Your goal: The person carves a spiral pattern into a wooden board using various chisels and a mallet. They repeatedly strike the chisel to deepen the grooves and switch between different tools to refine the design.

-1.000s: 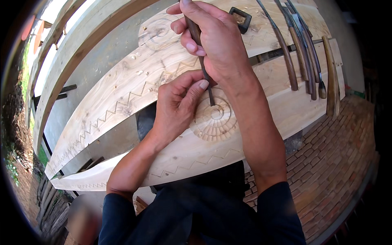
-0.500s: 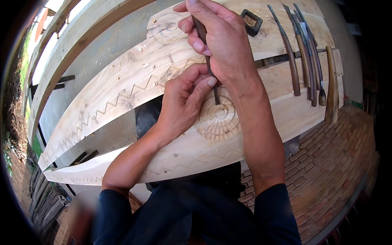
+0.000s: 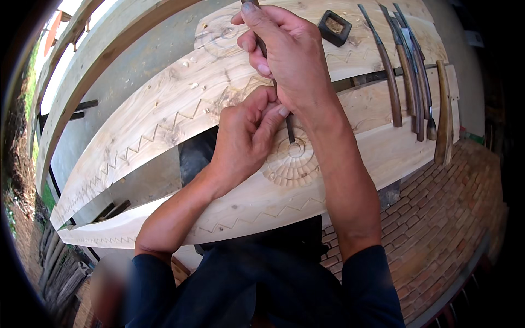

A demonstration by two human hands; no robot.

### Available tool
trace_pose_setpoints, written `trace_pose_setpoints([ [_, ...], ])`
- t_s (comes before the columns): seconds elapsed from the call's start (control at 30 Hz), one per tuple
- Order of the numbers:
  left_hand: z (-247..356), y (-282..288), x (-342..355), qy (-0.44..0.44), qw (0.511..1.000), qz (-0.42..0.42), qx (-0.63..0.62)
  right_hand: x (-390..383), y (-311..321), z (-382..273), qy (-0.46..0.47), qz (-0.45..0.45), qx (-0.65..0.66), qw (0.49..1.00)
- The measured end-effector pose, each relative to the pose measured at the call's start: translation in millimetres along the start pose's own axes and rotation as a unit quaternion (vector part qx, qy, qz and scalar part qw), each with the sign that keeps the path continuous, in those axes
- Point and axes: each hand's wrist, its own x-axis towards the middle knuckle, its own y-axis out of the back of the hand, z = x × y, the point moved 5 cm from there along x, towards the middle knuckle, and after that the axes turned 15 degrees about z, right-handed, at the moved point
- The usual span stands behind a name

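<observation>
Right hand (image 3: 292, 52) up high, fingers wrapped around the dark handle of a slim carving tool (image 3: 291, 131), thumb pressed near its top end. Left hand (image 3: 246, 131) down below, thumb and fingers pinched together on the thin shaft, and the two hands sit right against each other here. The tool runs down steeply, slightly tilted, its tip at the small inner circle of a round carved pattern (image 3: 291, 174), with fluted petals fanning along the lower side. That pattern lies on the near plank (image 3: 383, 145), just below the fingertips, the right forearm passing close by its right side.

Along the plank's lower edge goes a zigzag line (image 3: 262, 218), and there's another on the far plank (image 3: 147, 106), where pale chips (image 3: 193, 86) lie scattered. Beyond the right hand, a dark square box (image 3: 334, 28) rests on that far plank, something brownish inside it. Over to the right, a group of wooden-handled tools (image 3: 392, 98) lies across the gap between planks, handles toward the person. Next to them, a bare wooden bar (image 3: 444, 112) crosses the near plank, its lower end jutting past the edge above the brick floor (image 3: 432, 229).
</observation>
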Motion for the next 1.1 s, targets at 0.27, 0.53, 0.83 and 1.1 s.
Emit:
trace_pose_setpoints([
  [0.27,2,1,0,0.039,0.999,-0.026,-0.004,-2,-2,-12,0.030,-0.025,0.031,0.999],
  [0.53,-3,-3,1,-0.013,0.998,0.022,-0.049,-2,-3,-11,0.029,-0.031,0.040,0.998],
  [0.83,-4,-2,1,0.003,0.999,0.014,-0.045,-3,-4,-15,0.042,-0.034,0.033,0.998],
  [1.1,-1,-4,1,-0.001,0.998,0.012,-0.065,-1,-3,-14,0.036,-0.029,0.036,0.998],
])
